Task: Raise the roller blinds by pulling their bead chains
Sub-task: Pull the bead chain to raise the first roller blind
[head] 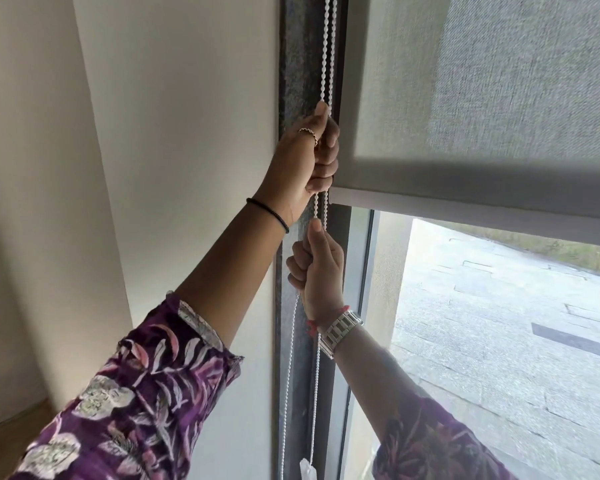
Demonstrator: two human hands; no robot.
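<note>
A white bead chain hangs in two strands along the dark window frame, left of a grey roller blind. The blind's bottom bar sits partway up the window, with glass showing below it. My left hand grips the chain up high, level with the blind's lower part, fingers curled round the strands. My right hand grips the chain just below, thumb pointing up along it. Under my right hand the strands run down to a white connector piece at the bottom edge.
A plain white wall fills the left side, meeting a wooden floor at the bottom left. The dark vertical frame post stands behind the chain. Through the glass a paved area lies outside.
</note>
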